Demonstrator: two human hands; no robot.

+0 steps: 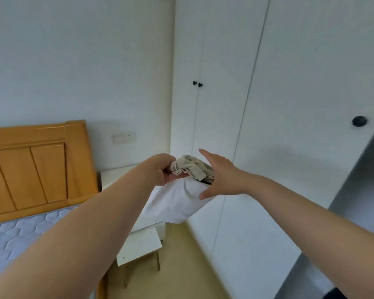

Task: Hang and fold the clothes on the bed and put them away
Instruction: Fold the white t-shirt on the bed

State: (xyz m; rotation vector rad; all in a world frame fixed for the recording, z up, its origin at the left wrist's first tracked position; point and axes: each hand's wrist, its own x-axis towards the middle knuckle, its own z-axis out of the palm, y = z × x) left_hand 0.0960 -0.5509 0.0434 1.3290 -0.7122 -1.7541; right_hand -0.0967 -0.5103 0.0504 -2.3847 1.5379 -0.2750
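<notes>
Holding bundle [192, 171] | L hand [162, 170] grips beige garment [179, 166], white garment [173, 203] sagging below it | R hand [221, 179] spread wide, thumb on white cloth | tip: cup R under sag, then pull wardrobe knob [200, 84] beyond hands

Bed [20, 238] lies left, nightstand [117, 175] beside it, wardrobe [268, 104] right.

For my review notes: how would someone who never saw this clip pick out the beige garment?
Start at the white wardrobe on the right, with its black knobs. In front of its doors, the left hand grips the beige garment. It is the crumpled piece on top, unlike the smooth white garment hanging below it.
</notes>
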